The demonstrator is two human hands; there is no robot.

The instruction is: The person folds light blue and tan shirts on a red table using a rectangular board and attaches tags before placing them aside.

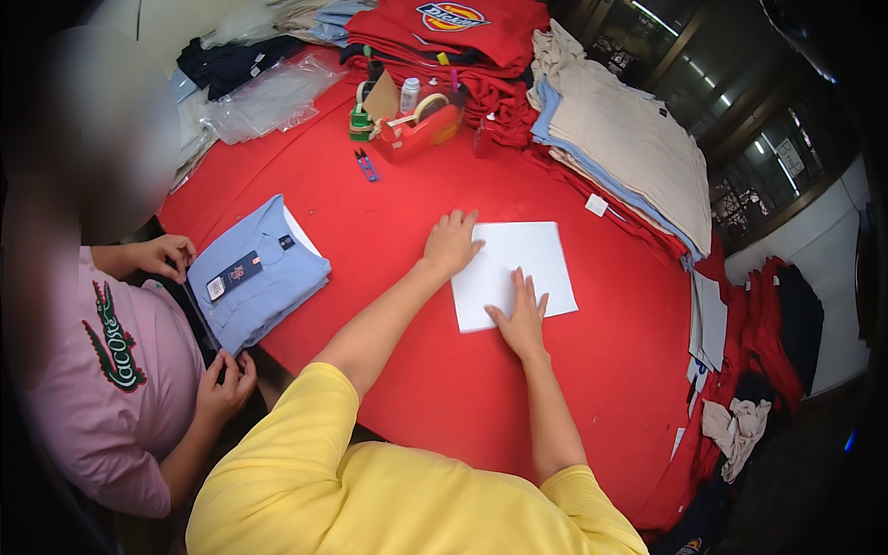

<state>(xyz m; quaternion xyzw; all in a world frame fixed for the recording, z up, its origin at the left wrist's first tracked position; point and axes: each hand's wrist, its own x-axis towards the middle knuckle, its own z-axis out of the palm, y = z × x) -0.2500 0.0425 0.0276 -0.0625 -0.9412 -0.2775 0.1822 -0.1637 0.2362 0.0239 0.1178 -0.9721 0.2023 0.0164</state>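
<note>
1. A person in a yellow top leans over a red table (pixel 518 388).
2. A white sheet (pixel 518 259) lies flat on the table, in front of the person.
3. The left hand (pixel 450 243) rests on the sheet's top left corner, fingers spread open and flat, holding nothing.
4. The right hand (pixel 523 319) presses on the sheet's lower edge, fingers spread open and flat too.
5. To the left lies a folded blue shirt (pixel 264 277) with a dark tag, well apart from the sheet.
6. Another person in a pink top sits by that shirt, one hand (pixel 165 254) near its edge.
7. Farther back stand a red tape holder (pixel 421 125) and small blue snips (pixel 366 166).
8. A stack of beige and blue clothes (pixel 629 139) sits to the right.
</note>
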